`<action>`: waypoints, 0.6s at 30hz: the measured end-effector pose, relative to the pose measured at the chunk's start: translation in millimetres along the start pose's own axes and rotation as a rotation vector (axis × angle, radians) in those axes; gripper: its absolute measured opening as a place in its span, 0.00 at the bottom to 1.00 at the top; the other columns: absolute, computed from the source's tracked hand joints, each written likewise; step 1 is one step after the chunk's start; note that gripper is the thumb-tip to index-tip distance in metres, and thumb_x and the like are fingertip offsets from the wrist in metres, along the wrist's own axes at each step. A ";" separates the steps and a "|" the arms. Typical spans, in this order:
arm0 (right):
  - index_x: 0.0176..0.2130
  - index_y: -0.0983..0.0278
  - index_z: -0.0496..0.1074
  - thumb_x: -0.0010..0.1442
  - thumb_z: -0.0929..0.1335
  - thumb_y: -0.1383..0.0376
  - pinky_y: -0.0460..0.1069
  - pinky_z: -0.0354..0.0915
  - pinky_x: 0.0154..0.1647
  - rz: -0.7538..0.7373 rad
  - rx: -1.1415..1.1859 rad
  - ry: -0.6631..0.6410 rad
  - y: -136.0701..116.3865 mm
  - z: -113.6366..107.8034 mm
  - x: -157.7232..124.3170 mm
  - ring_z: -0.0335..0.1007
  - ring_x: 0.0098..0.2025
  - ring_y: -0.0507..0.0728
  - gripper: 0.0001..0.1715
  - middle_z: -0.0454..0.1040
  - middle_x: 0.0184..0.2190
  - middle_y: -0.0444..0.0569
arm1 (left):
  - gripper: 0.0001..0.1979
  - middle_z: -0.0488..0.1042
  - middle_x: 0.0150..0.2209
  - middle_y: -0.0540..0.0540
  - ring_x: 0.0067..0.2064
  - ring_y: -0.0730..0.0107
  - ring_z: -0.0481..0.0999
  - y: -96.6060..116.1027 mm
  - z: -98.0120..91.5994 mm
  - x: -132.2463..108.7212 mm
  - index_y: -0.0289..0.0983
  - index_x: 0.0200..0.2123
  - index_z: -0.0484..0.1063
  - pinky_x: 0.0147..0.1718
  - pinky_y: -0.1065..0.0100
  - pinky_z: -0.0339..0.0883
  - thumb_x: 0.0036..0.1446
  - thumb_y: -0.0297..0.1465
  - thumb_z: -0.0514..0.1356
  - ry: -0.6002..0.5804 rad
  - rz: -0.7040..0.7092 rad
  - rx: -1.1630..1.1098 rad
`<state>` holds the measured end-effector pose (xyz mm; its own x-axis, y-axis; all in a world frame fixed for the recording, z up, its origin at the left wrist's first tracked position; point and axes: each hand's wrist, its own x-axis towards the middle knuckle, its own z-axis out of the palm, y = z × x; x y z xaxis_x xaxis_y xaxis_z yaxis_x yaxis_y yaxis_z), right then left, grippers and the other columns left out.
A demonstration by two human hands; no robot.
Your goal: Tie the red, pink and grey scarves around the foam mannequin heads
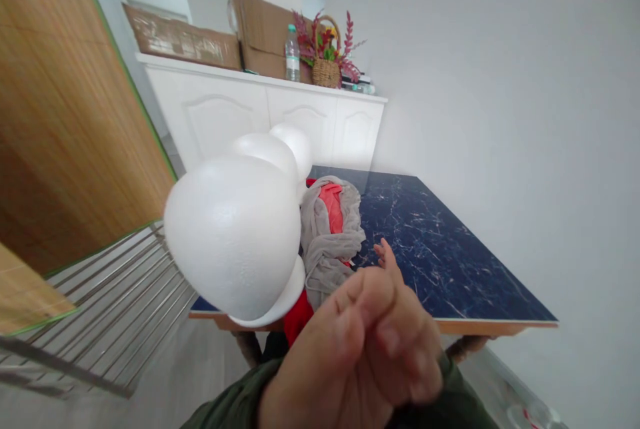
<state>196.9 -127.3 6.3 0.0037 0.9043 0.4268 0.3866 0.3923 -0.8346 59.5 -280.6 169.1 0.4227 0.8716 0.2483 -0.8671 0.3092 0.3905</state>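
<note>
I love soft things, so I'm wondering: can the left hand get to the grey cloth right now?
Probably yes. The grey cloth lies on the table just beyond the left hand, and the white round things are to its left, seemingly out of the way.

White forms [233, 236], cloths [325, 249] on table [425, 236]
</note>
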 end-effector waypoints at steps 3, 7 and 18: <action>0.56 0.61 0.50 0.46 0.68 0.58 0.53 0.57 0.52 0.149 0.093 0.029 19.6 -7.2 -1.9 0.58 0.53 0.58 0.41 0.61 0.51 0.56 | 0.10 0.59 0.24 0.53 0.27 0.79 0.64 -2.8 -26.7 26.3 0.37 0.23 0.61 0.27 0.76 0.60 0.49 0.33 0.60 -0.047 -0.069 -0.172; 0.50 0.63 0.58 0.49 0.66 0.57 0.53 0.60 0.49 0.193 0.162 0.015 30.3 -9.0 -3.3 0.64 0.48 0.56 0.31 0.66 0.45 0.54 | 0.08 0.61 0.27 0.53 0.29 0.80 0.64 -12.5 -63.1 45.2 0.36 0.26 0.62 0.28 0.77 0.59 0.51 0.32 0.59 0.037 -0.103 -0.152; 0.21 0.64 0.61 0.56 0.57 0.63 0.45 0.55 0.27 0.042 -0.130 -0.146 21.1 -10.8 -6.0 0.58 0.25 0.50 0.15 0.63 0.20 0.42 | 0.14 0.63 0.24 0.50 0.28 0.71 0.63 -51.6 -178.1 102.2 0.37 0.23 0.59 0.31 0.69 0.54 0.58 0.34 0.44 0.191 0.113 1.762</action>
<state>215.0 -126.2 -10.1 -0.1077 0.9379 0.3299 0.5048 0.3375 -0.7946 100.5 -139.7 16.5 0.2418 0.9252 0.2926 0.4506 -0.3741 0.8106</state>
